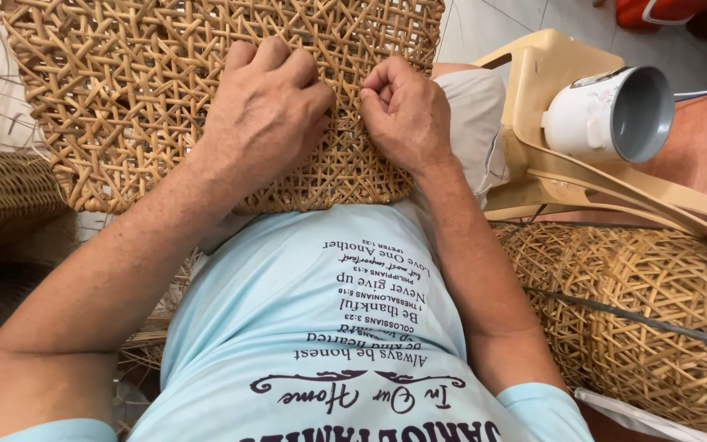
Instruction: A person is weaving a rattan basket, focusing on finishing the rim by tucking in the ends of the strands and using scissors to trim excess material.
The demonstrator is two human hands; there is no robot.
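A large open-weave rattan basket [141, 74] rests on my lap, its woven wall facing me. My left hand [267, 110] lies curled on the weave near its lower middle, fingers bent and pressing into the strands. Just to the right, my right hand [407, 115] is closed in a loose fist, fingertips pinching at the weave. The two hands are almost touching. Whether a loose strand sits between the fingers is hidden. My light blue shirt [321, 327] fills the bottom of the view.
A cream plastic chair [550, 74] stands at the right with a white and grey cylindrical container [615, 115] lying on it. Finished woven baskets [656, 319] lie at lower right, another woven piece [2, 192] at left. Loose rattan strips lie at upper left.
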